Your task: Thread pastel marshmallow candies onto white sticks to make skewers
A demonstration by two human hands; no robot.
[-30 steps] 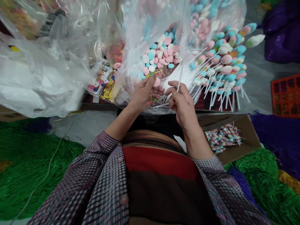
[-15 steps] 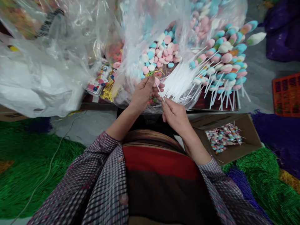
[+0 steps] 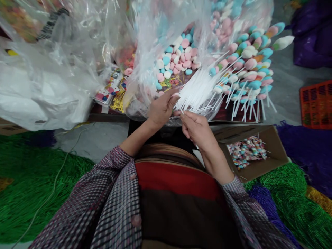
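Note:
My left hand point(image 3: 163, 106) has its fingers curled at the front edge of the table, with a pink marshmallow point(image 3: 175, 94) showing at its fingertips. Just to the right, my right hand point(image 3: 197, 127) pinches a thin white stick point(image 3: 182, 112), whose upper tip points toward the left hand. Part of the stick is hidden inside the right hand. Beyond both hands lies a heap of loose pink, blue and white marshmallows point(image 3: 178, 62) in an open clear plastic bag point(image 3: 145, 45). A fan of white sticks point(image 3: 195, 91) rests close to the fingers.
Marshmallow skewers point(image 3: 250, 76) are piled at the table's right, their sticks overhanging the edge. Below stands a cardboard box point(image 3: 277, 152) of wrapped sweets. White plastic bags point(image 3: 46, 86) fill the left. Green tinsel point(image 3: 38, 183) covers the floor; an orange crate point(image 3: 315, 103) is far right.
The stick that reached up to the pink marshmallow now sits lower in my right hand, its tip just above the fingers. My left hand has shifted slightly right and down, its fingers more curled.

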